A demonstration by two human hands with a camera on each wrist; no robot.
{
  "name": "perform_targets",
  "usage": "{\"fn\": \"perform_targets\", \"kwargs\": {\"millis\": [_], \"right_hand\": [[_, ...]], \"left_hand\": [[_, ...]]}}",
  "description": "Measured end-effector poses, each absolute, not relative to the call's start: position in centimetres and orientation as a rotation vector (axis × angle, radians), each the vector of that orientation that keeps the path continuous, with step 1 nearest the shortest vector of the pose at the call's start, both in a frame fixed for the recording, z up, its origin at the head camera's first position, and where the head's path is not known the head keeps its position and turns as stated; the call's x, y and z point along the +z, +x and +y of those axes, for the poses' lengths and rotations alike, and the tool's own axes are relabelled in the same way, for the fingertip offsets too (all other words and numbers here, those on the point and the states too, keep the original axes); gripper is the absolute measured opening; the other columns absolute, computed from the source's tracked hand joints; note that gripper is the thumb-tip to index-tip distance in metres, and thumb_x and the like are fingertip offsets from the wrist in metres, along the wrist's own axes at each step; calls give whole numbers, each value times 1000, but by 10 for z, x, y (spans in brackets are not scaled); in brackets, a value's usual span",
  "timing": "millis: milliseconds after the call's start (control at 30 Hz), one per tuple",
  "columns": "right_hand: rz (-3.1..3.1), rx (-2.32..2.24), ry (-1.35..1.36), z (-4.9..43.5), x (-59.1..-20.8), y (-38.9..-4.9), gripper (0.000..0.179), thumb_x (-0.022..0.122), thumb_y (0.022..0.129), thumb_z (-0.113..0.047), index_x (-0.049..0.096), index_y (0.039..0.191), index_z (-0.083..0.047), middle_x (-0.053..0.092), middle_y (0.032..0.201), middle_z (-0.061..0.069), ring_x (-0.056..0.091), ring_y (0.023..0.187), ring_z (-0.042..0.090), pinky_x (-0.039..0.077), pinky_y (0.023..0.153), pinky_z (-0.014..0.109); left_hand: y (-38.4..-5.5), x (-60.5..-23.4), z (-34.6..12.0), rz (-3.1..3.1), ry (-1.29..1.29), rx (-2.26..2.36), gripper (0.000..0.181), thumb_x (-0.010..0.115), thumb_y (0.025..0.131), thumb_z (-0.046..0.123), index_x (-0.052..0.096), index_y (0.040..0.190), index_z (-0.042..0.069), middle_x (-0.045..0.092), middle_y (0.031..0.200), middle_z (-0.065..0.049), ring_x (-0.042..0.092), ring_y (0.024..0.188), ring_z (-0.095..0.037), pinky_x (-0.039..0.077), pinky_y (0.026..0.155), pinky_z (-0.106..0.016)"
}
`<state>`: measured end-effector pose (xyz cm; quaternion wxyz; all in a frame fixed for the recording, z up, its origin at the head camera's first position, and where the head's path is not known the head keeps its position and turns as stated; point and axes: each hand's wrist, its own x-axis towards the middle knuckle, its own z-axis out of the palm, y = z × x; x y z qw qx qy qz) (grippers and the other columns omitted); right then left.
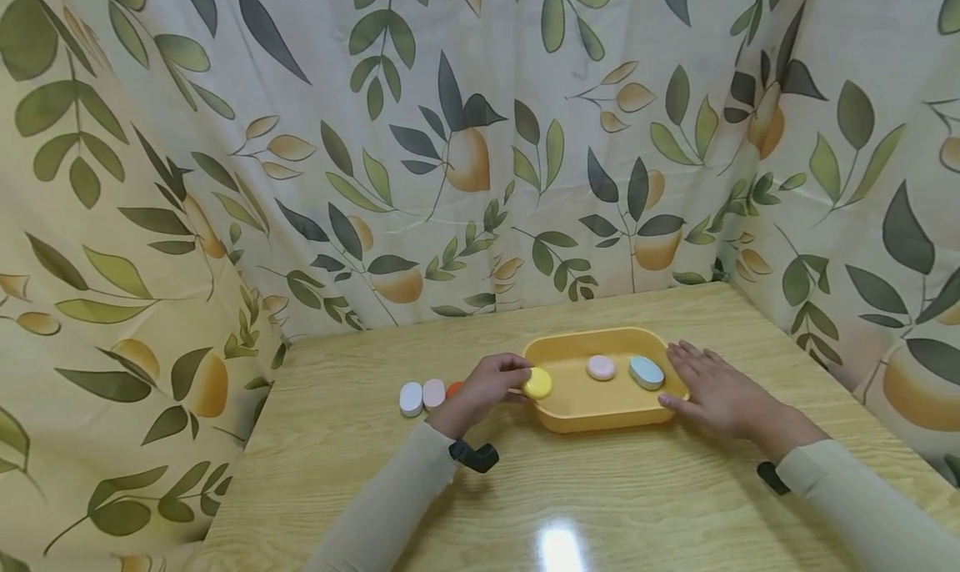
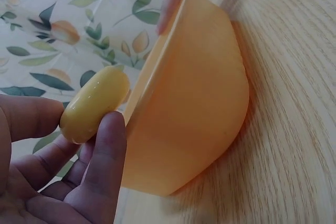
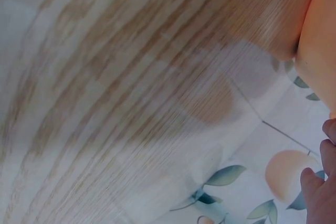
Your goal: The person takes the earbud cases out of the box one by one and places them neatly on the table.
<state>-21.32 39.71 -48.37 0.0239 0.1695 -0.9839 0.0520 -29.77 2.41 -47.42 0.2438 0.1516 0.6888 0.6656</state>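
My left hand (image 1: pixel 490 383) pinches a round, glossy yellow soap (image 2: pixel 97 103) between thumb and fingers, over the left rim of a yellow-orange plastic tray (image 1: pixel 600 420). The tray has rounded corners and stands on the table. Inside it lie a round pink soap (image 1: pixel 601 368) and a pale blue oval soap (image 1: pixel 647 373), apart from each other. With its fingers extended, my right hand (image 1: pixel 716 393) rests at the tray's right rim. Only some of its fingertips (image 3: pixel 329 150) show at the edge of the right wrist view.
Left of the tray a white soap (image 1: pixel 411 398), a pale pink soap (image 1: pixel 433 394) and an orange-red piece (image 1: pixel 454 388) lie in a row, the last partly hidden by my left hand. The wood-grain table (image 1: pixel 337 472) meets a leaf-patterned curtain (image 1: pixel 450 180) at the back and sides.
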Motion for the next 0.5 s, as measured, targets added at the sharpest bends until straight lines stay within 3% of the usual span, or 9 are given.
{"fn": "perform_targets", "kwargs": {"millis": [500], "right_hand": [[-3045,164,521,396,-482,-213,89,45,97,-59,25,146,13,25,152,30,18,140,47,18,111,62]], "left_hand": [[-299,-481,2,1891,443,1776,20,55,100,8,61,115,-5,64,105,-13,65,90,-23,56,83,-43]]}}
